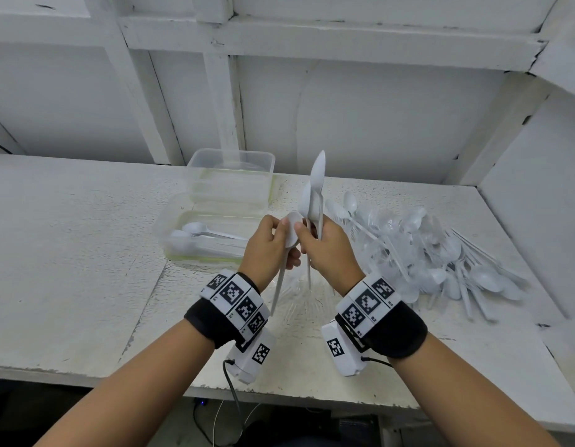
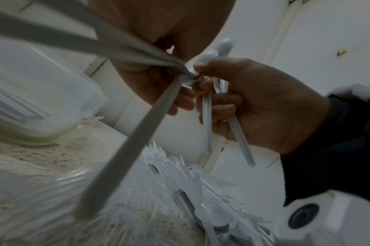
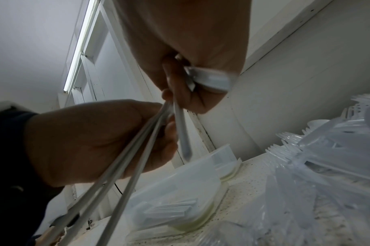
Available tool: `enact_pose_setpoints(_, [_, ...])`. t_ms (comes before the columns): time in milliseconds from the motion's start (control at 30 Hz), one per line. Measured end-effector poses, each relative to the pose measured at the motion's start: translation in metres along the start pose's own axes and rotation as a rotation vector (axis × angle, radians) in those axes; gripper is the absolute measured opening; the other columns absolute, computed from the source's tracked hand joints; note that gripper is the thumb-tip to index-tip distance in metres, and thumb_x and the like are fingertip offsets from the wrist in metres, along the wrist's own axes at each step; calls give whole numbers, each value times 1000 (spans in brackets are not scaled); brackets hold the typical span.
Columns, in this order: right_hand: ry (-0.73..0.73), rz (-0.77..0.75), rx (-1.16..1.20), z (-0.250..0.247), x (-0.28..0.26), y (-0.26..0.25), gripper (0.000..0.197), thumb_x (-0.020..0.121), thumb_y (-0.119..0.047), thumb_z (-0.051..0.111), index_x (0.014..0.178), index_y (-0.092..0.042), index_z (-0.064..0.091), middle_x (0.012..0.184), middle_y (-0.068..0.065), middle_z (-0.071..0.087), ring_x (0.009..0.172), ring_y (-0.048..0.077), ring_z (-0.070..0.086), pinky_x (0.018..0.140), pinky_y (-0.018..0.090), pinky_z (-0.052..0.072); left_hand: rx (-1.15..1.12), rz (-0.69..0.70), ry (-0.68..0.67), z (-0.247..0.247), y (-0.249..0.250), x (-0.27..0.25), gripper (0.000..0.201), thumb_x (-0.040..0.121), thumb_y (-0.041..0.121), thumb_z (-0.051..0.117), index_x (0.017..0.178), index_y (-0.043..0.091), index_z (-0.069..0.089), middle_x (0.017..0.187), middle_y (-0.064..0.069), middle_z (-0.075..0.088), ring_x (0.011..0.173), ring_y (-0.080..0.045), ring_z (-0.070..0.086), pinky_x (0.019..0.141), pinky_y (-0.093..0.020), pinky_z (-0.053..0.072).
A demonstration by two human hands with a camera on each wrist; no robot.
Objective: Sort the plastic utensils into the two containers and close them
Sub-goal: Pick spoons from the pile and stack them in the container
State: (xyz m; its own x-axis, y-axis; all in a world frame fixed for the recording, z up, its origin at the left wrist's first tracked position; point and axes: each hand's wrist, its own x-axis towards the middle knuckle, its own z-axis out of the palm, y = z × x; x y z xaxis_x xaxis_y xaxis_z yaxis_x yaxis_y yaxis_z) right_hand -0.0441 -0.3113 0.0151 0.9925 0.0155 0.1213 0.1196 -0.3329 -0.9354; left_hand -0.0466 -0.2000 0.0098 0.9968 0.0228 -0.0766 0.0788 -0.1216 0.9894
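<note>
Both hands grasp white plastic spoons point(image 1: 315, 188): left hand point(image 1: 269, 245) pinches one bowl, right hand point(image 1: 328, 250) clenches several handles. Loose handles could slip, falling short of the clear plastic container point(image 1: 196, 250) left of the fingers.

You are facing a white table point(image 1: 70, 253) with a rough, chipped top, set against a white panelled wall point(image 1: 376, 124) with flaking frame bars. Below the table's front edge, dark cables point(image 1: 229, 401) hang toward a shadowed floor.

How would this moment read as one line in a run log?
step: gathering white plastic spoons | left hand: grips spoons | right hand: grips spoons | near clear plastic container: some spoons inside | utensil pile: unsorted
</note>
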Motion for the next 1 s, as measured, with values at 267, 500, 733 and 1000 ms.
enact_pose_setpoints(267, [63,17,-2,-12,10,4,28,95,-20,48,68,-19,44,63,0,47,59,12,46,56,22,37,-295,-326,-401,-6,7,-3,45,100,46,22,102,11,51,56,-3,52,41,-13,43,45,-22,38])
enact_pose_setpoints(500, [54,9,9,-19,16,7,25,94,-21,52,70,-25,45,66,1,46,66,16,48,62,28,41,-333,-312,-488,-13,4,0,31,100,27,36,90,6,57,58,-1,54,46,-12,51,45,-22,46])
enact_pose_setpoints(733, [62,32,38,-22,22,12,18,93,-22,53,78,-30,48,67,-6,49,66,10,50,62,24,41,-467,-420,-572,-15,8,1,28,100,17,33,108,5,57,65,2,51,51,-8,47,50,-18,44])
enact_pose_setpoints(1000, [22,41,62,-21,19,8,5,94,-23,51,96,-25,47,71,-6,51,63,7,50,56,20,39,-424,-391,-592,-16,11,-1,20,96,8,42,98,0,61,73,-5,67,70,-15,68,70,-28,59])
